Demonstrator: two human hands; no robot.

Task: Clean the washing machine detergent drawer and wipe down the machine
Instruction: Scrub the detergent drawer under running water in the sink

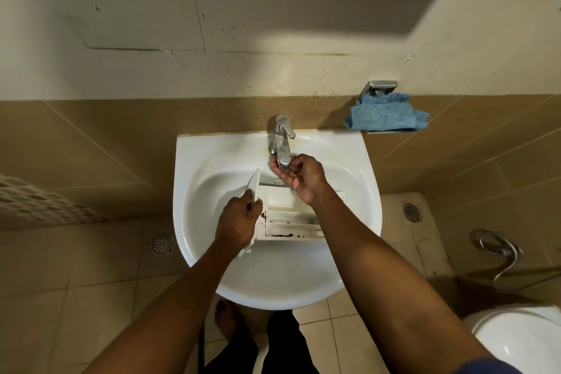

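A white detergent drawer (288,222) lies in the white sink (212,267), with dark grime along its compartments. My left hand (236,222) grips the drawer's front panel at its left end. My right hand (300,176) is raised under the spout of the chrome tap (282,143), fingers loosely curled, holding nothing that I can see. A blue cloth (385,114) is draped on a metal wall holder to the right of the sink.
Beige tiled wall runs behind the sink. Floor drains (162,243) sit left and right of the basin. A coiled metal hose (498,252) and a white toilet (516,340) stand at the right. My feet are below the sink.
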